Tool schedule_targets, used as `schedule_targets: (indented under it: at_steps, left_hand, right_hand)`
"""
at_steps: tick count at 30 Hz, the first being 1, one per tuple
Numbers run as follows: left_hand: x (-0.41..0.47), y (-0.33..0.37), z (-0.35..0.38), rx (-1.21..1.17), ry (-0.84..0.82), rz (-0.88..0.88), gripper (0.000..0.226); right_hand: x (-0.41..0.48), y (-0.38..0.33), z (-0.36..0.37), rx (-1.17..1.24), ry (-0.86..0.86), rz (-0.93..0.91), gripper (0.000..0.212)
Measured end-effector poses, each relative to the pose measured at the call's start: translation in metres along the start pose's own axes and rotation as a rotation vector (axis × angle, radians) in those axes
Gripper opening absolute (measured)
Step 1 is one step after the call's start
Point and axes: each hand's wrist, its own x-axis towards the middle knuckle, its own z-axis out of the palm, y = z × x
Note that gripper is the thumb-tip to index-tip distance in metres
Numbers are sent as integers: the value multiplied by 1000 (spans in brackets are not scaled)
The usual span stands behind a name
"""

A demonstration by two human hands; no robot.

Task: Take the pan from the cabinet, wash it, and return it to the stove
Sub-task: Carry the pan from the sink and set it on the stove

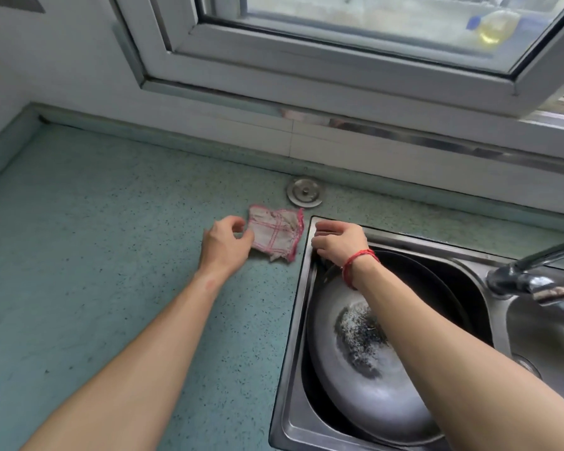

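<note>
1 pan [365,362], bottom up, in sink [293,320]; 1 cloth [275,234] on bench [111,255]; 1 tap [518,278]. L hand [223,242] half-curled at cloth's left edge, grip unclear. R hand [339,240] palm down, fingers bent over sink's back-left corner; can't tell if holding anything.

Shows a bare left hand [223,243] and right hand [339,239]; wears a thin red string bracelet [356,264], looped several times, on the right wrist
</note>
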Motion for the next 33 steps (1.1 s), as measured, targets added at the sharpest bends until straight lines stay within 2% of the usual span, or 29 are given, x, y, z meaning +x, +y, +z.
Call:
schedule_targets:
  at_steps: [8, 14, 22, 27, 33]
  left_hand:
    - [-56, 33, 27, -49, -68, 144, 25]
    - [-93, 59, 67, -7, -143, 181, 24]
    - [-96, 87, 106, 150, -208, 240, 43]
    - [-82, 96, 131, 283, -169, 290, 51]
    - [-74, 96, 148, 385, -153, 271, 62]
  right_hand:
    - [-61, 29, -66, 32, 6, -24, 27]
    - [-111, 67, -123, 97, 51, 22, 24]
    - [-154, 138, -219, 60, 234, 130, 24]
    - [-178, 178, -256, -167, 275, 186, 22]
    - [-193, 210, -263, -603, 134, 293, 22]
